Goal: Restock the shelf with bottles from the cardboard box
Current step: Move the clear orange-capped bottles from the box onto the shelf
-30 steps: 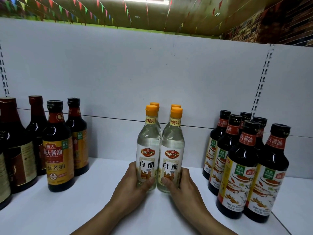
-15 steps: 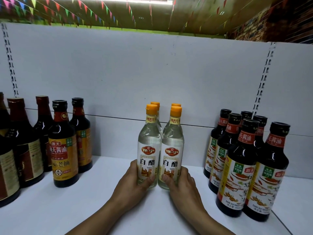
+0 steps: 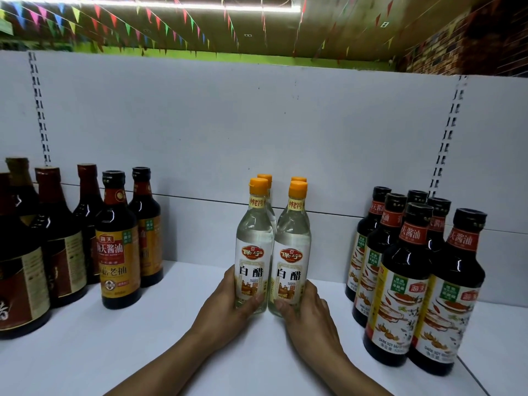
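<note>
Clear bottles (image 3: 253,241) on shelf (image 3: 137,352) | left hand (image 3: 228,310) grips one | right hand (image 3: 310,312) grips other

Grocery shop. White shelf (image 3: 143,352) with slotted uprights (image 3: 445,144) in its back panel. Branded soy sauce bottles (image 3: 400,281) grouped at right edge, dark bottles (image 3: 117,252) at left, vinegar bottles (image 3: 254,252) mid-shelf. Bunting flags (image 3: 97,11) under ceiling striplight (image 3: 228,7).

White flat shelf board (image 3: 143,352) is carrying three upright groups: dark glass bottles with yellow and brown labels (image 3: 118,224) standing at left, four clear orange-capped vinegar bottles (image 3: 254,232) at centre, black-capped soy sauce bottles (image 3: 403,267) at right, groups well apart.
</note>
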`<action>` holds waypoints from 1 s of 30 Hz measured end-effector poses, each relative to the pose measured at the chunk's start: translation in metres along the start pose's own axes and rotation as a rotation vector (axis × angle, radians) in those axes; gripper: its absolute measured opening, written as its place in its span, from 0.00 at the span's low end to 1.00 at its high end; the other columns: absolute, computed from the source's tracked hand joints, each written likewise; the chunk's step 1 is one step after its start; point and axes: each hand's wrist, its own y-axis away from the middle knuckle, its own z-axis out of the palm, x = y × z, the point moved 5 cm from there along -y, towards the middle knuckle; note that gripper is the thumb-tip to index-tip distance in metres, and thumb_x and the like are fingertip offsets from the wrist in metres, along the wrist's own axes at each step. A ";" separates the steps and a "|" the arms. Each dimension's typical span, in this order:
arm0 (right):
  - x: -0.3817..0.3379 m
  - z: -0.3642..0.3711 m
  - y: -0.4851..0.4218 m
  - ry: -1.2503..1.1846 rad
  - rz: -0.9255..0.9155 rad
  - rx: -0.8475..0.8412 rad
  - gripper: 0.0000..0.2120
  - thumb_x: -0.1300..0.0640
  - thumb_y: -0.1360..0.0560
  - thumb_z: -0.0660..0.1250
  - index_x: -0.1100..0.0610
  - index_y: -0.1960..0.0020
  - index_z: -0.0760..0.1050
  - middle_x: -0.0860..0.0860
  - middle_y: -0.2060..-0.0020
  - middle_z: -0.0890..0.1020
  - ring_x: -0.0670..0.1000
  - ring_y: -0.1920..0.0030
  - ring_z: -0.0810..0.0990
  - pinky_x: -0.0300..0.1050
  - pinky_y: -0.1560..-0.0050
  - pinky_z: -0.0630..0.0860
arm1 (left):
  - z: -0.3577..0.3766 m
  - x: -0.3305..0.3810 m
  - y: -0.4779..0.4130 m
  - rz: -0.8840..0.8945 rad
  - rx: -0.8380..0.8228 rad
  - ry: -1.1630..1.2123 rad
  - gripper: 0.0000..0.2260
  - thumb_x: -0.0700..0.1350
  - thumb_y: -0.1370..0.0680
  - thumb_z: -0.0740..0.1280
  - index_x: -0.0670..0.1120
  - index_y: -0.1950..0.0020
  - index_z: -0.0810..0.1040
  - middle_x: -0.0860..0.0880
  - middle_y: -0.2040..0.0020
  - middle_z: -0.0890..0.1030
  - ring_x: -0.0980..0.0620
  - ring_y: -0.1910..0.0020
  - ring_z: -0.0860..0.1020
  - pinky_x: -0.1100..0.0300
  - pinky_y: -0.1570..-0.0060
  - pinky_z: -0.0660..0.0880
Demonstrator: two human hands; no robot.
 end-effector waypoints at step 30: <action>-0.073 -0.054 0.023 -0.312 -0.402 0.131 0.08 0.53 0.19 0.66 0.47 0.42 0.71 0.42 0.45 0.72 0.46 0.42 0.76 0.49 0.41 0.79 | -0.018 0.075 0.043 -0.099 0.462 -0.078 0.19 0.55 0.20 0.69 0.54 0.33 0.68 0.52 0.37 0.74 0.55 0.40 0.76 0.58 0.46 0.78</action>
